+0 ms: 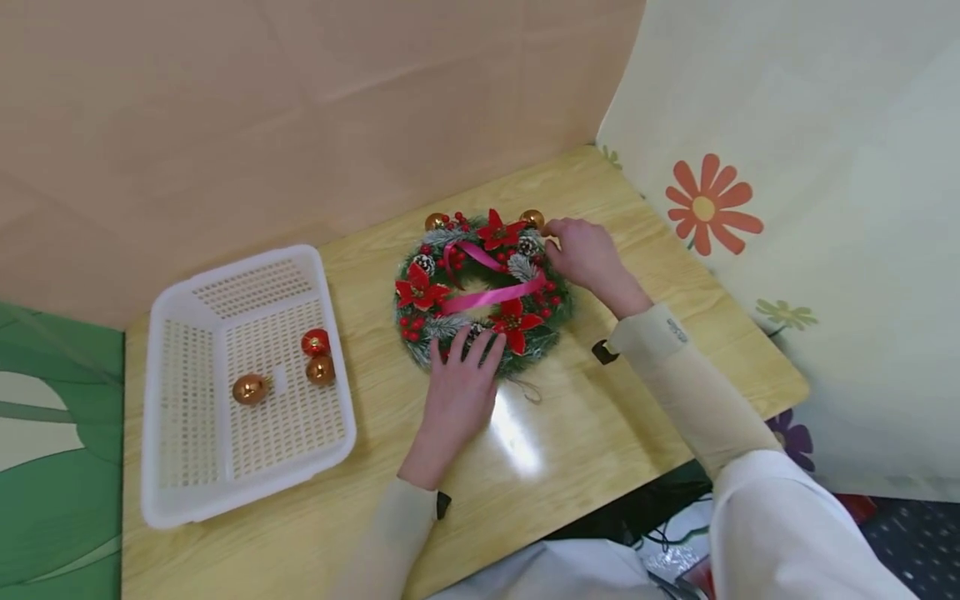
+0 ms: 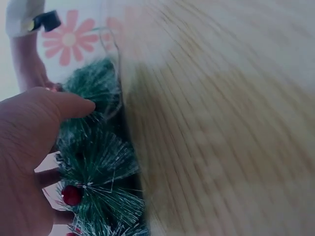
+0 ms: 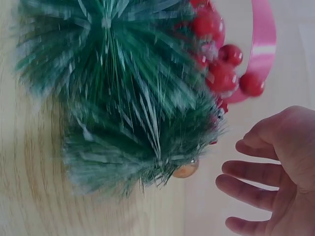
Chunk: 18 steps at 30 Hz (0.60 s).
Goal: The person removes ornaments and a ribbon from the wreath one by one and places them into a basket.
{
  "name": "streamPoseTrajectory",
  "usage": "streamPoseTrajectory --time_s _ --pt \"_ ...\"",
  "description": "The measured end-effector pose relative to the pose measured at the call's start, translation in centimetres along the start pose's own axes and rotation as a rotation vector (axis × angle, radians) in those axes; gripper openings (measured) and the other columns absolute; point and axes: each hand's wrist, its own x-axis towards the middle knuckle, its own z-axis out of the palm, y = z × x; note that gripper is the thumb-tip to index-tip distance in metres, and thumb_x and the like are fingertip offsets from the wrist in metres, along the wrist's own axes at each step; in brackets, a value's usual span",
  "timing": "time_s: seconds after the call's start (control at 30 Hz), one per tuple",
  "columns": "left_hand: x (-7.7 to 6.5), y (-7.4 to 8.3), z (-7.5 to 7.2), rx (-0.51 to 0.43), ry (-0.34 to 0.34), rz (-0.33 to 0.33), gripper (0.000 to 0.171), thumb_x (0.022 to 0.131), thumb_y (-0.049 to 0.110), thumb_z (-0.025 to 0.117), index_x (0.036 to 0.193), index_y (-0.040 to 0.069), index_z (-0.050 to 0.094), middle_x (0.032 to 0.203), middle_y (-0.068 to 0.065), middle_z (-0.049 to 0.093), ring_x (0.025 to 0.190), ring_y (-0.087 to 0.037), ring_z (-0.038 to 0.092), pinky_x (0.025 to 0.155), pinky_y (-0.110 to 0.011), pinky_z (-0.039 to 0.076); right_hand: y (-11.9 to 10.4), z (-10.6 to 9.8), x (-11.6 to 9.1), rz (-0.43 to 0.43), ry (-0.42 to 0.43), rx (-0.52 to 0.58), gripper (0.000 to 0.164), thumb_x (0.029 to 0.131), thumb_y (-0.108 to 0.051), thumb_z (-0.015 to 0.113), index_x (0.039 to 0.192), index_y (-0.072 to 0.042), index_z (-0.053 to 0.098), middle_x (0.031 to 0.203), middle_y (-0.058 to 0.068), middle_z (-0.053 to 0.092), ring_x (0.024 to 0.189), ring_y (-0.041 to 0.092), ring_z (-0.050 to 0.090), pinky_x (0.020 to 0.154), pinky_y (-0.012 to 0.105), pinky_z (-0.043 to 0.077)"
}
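Note:
A green Christmas wreath lies on the table, trimmed with red poinsettias, red berries, frosted pinecones and a pink ribbon. Spread over its near edge, my left hand rests on the greenery; in the left wrist view the thumb lies against the needles. My right hand is at the far right side, beside a gold ball ornament. Its fingers look loosely bent and hold nothing in the right wrist view. Another gold ball sits at the wreath's far left.
Left of the wreath stands a white plastic basket holding two gold balls and a red ball. A thin string loop sticks out from the wreath's near edge. Walls border the wooden table at the back and right.

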Motion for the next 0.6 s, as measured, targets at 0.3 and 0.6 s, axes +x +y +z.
streamPoseTrajectory --time_s 0.3,0.6 --pt "-0.2 -0.4 0.8 -0.02 0.119 -0.049 0.036 0.087 0.007 0.075 0.121 0.019 0.069 0.138 -0.005 0.059 0.137 -0.038 0.042 0.109 -0.07 0.034 2.0 1.2 2.6 -0.087 -0.018 0.04 0.028 0.101 -0.014 0.055 0.122 -0.006 0.072 0.117 0.022 0.069 0.1 0.045 0.064 0.077 0.061 0.052" --pt "-1.9 -2.5 1.0 -0.139 0.246 0.047 0.029 0.076 -0.016 0.062 0.089 0.009 0.07 0.129 -0.007 0.066 0.133 -0.038 0.049 0.113 -0.066 0.032 2.6 1.9 4.3 -0.156 -0.139 0.05 0.03 0.106 -0.015 0.051 0.123 -0.001 0.071 0.125 0.022 0.068 0.114 0.047 0.059 0.098 0.062 0.047"
